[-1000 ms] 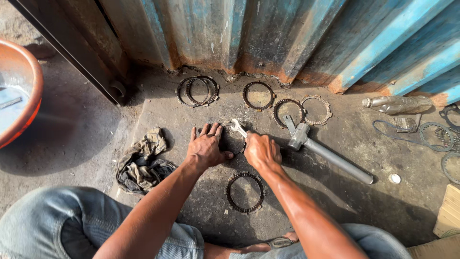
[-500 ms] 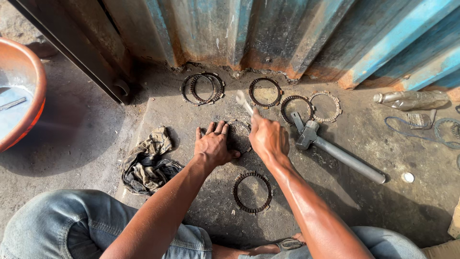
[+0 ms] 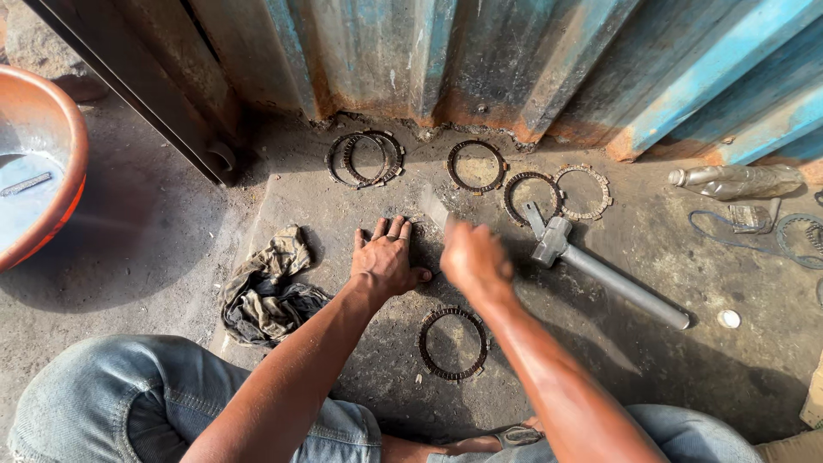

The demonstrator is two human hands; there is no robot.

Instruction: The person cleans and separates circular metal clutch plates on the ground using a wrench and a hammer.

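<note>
Left of both hands a crumpled rag point(image 3: 267, 290) lies on the concrete floor point(image 3: 171, 249); the left hand point(image 3: 387, 261) presses flat, fingers spread, on a toothed ring point(image 3: 418, 233) mostly hidden beneath it, gripping nothing. Just right of it the right hand point(image 3: 474, 260) is clenched round a blurred flat tool point(image 3: 434, 207), its blade angled up over that ring; another ring point(image 3: 453, 343) lies below the hands, a grey hammer point(image 3: 600, 273) further right.
</note>
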